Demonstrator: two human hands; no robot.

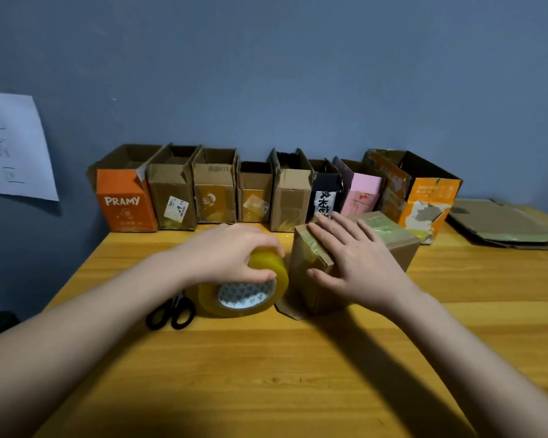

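Note:
A small brown cardboard box [399, 248] stands on the wooden table [298, 374], its top flaps closed and partly taped. My right hand [358, 263] lies flat on its top with straight fingers, the thumb down its near side. Just left of the box, a big roll of yellowish packing tape [250, 295] stands on its edge. My left hand [231, 251] grips the roll from above, the thumb at its inner core. Tape seems to run from the roll to the box's top edge.
Black-handled scissors [171, 314] lie on the table beside the roll, partly under my left arm. A row of several open cardboard boxes [215, 191] lines the blue wall. Flattened cardboard [506, 226] lies at the back right. A paper sheet [13, 147] hangs on the wall at left.

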